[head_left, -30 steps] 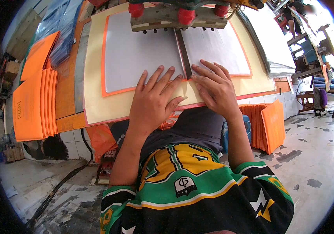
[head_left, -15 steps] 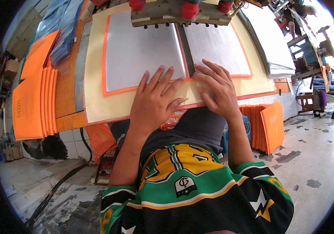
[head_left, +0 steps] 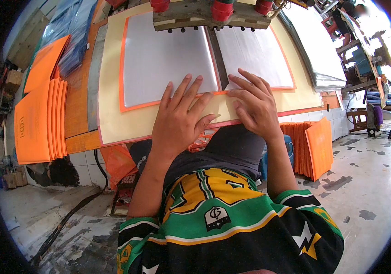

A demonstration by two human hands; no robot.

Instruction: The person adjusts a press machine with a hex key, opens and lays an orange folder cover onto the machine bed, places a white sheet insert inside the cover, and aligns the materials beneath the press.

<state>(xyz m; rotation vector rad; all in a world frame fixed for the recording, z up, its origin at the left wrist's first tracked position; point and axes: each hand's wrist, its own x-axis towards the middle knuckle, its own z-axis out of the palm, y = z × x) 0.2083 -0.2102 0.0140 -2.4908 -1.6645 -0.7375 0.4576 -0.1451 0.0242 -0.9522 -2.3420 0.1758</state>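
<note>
An orange-edged folder (head_left: 172,55) lies spread out on a cream board, with clear plastic sheets over both halves and a dark strip (head_left: 217,57) down its middle. Flat on its lower left edge rests my left hand (head_left: 180,114), fingers spread, holding nothing. My right hand (head_left: 256,102) touches the lower edge just right of the dark strip, its fingers stretched out and the thumb apart. Above the folder's far side hangs a metal machine bar (head_left: 211,17) with red fittings and small dark pins along its lower edge.
Orange folders (head_left: 40,121) are stacked at the left edge of the table, beside blue plastic sheets (head_left: 74,45). Clear sheets (head_left: 314,50) pile up at the right. More orange folders (head_left: 312,148) stand below the table. A person (head_left: 346,23) is at the far right.
My right hand has shifted very slightly, with its index finger now lower along the edge. The left hand and folder are almost unmoved.
</note>
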